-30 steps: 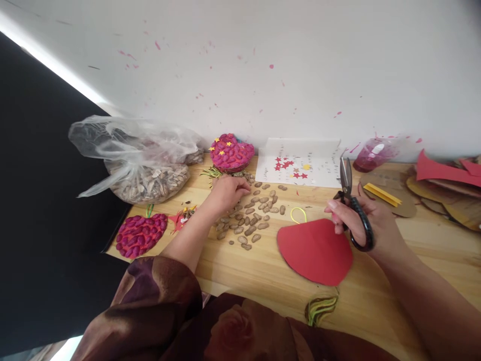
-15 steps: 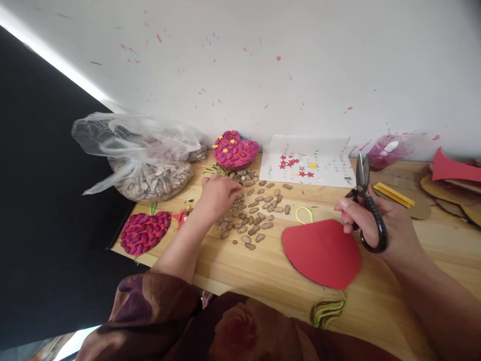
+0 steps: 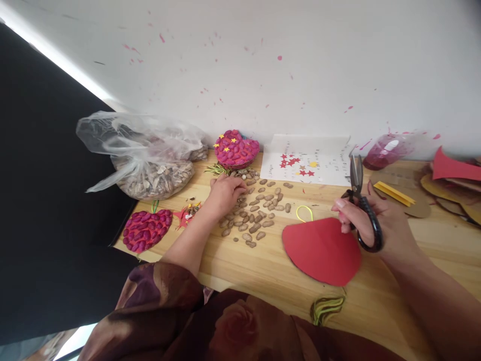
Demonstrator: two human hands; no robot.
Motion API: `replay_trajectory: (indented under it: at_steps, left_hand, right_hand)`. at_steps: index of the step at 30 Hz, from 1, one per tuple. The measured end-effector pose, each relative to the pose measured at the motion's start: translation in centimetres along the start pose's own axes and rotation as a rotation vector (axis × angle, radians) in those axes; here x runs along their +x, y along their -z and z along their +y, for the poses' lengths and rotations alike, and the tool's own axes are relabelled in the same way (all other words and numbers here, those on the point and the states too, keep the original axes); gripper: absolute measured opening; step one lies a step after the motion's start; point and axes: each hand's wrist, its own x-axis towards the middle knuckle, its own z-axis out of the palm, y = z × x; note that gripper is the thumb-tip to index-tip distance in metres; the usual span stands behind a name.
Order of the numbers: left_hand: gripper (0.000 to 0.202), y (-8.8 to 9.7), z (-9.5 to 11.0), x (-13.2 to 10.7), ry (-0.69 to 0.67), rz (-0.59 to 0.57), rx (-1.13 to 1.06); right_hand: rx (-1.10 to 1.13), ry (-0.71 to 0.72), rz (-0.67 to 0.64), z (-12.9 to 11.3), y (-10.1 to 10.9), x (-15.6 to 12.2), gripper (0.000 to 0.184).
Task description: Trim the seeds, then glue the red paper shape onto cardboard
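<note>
My right hand [image 3: 389, 228] is closed around black-handled scissors [image 3: 356, 178], their blades pointing up and slightly apart. Below them lies a red card shape [image 3: 321, 250] with a yellow loop [image 3: 304, 213] at its top and a green-and-brown tassel [image 3: 327, 308] at its bottom. Over on the left, my left hand [image 3: 224, 195] reaches down to the scattered peanuts [image 3: 257, 219], its fingers bent and drawn together. Its fingertips are partly hidden, and what they hold I cannot make out.
A clear plastic bag [image 3: 158, 178] of shell pieces stands at left. Two pink nut-covered pieces, a heart [image 3: 148, 230] and one with yellow stars [image 3: 237, 150], lie nearby. A paper sheet [image 3: 334, 170] bears small stars. A pink-stained cup [image 3: 381, 150] and cardboard [image 3: 423, 208] are at right.
My left hand has shifted slightly right among the peanuts. The scissors have moved a little left and down in my right hand. The view has shifted slightly.
</note>
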Motion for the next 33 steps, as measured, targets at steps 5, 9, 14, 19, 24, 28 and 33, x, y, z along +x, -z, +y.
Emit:
replay_trajectory:
  at_steps: [5, 9, 14, 19, 24, 28, 33]
  left_hand:
    - [0.017, 0.0, -0.1, 0.1, 0.059, 0.034, -0.028]
    - [0.020, -0.2, -0.3, -0.1, 0.055, 0.075, -0.047]
    - [0.019, 0.4, -0.6, -0.3, 0.034, 0.131, -0.062]
    - [0.012, 1.3, -0.4, -1.1, -0.065, 0.016, -0.015]
    - [0.014, 1.1, -0.1, -1.7, -0.124, -0.037, 0.040]
    - [0.020, 1.2, -0.1, -1.7, -0.126, -0.059, 0.060]
    - [0.025, 1.5, -0.2, -2.0, -0.115, -0.092, 0.109]
  right_hand:
    - [-0.050, 0.000, 0.014, -0.4, -0.1, -0.2, 0.035]
    - [-0.063, -0.021, 0.009, -0.4, -0.1, -0.2, 0.035]
    - [-0.035, -0.034, 0.022, -0.6, -0.1, -0.3, 0.036]
    - [-0.003, -0.037, 0.051, -1.4, -0.1, -0.4, 0.035]
    - [-0.051, -0.023, 0.021, -1.4, -0.1, -0.4, 0.037]
    - [-0.033, -0.040, 0.045, -1.5, -0.2, -0.5, 0.037]
    - [-0.042, -0.054, 0.041, -1.5, -0.2, -0.5, 0.038]
